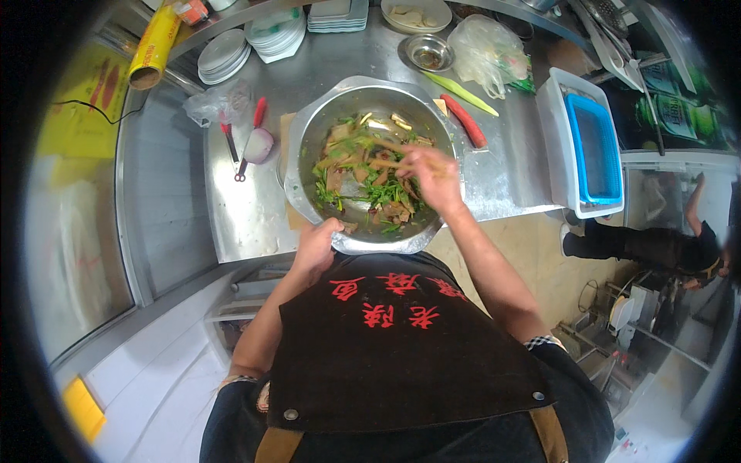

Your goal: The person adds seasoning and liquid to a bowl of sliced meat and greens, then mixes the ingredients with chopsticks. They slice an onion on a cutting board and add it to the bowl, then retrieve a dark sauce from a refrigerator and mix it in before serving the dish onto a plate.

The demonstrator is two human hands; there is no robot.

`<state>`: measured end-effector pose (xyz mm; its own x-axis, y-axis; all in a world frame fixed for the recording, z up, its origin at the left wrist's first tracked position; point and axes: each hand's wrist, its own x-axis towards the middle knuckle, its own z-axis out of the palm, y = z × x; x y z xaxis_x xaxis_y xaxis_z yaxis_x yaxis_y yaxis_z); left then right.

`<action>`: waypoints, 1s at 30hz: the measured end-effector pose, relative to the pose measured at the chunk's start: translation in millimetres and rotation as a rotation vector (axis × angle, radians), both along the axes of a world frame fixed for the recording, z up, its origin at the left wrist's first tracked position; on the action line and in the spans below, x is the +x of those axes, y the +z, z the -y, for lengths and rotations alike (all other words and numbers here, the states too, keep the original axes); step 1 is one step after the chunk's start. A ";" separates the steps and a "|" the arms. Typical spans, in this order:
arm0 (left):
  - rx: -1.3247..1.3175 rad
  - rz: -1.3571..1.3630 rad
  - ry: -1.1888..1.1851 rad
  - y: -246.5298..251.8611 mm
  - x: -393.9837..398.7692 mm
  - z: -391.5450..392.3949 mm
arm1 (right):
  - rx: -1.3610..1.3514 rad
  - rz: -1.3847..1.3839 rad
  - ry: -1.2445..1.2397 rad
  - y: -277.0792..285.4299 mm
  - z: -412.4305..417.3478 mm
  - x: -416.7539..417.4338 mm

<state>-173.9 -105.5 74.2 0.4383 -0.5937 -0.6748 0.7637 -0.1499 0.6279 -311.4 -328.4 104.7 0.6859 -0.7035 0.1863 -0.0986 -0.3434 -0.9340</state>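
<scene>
A wide stainless-steel bowl stands at the front edge of the metal counter, tipped slightly towards me. Sliced brown food pieces and chopped green herbs lie inside it. My left hand grips the bowl's near-left rim, thumb on top. In my right hand is a pair of wooden chopsticks, slightly blurred, their tips among the food. To the right of the bowl are a red chili or sausage-like piece and a pale green vegetable. A peeled purple onion lies on the left.
Red-handled tools lie beside the onion. Stacked white plates, a small metal bowl and a plastic bag line the back. A white bin with a blue basket stands right. Another person is farther right.
</scene>
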 end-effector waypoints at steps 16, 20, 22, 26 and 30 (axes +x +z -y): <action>-0.027 -0.049 0.210 -20.5 57.6 2.4 | 0.516 -0.078 -0.051 -17.1 14.8 -14.6; -0.114 -0.083 0.272 -85.6 106.5 38.8 | 0.350 -0.094 -0.150 -67.6 24.8 60.0; -0.079 -0.139 0.323 -102.1 135.3 65.3 | 0.284 -0.080 -0.161 -51.8 23.3 95.6; -0.015 -0.121 0.333 -138.7 182.8 107.6 | 0.308 -0.176 -0.275 -59.7 34.5 93.7; -0.075 -0.080 0.306 -147.4 193.5 137.4 | 0.089 -0.622 -0.328 -89.3 36.4 19.4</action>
<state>19.5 -242.8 -73.2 0.5514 -0.4920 -0.6736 0.8135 0.1382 0.5649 -292.0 -364.8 15.5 0.3963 -0.8865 -0.2389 -0.7083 -0.1297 -0.6939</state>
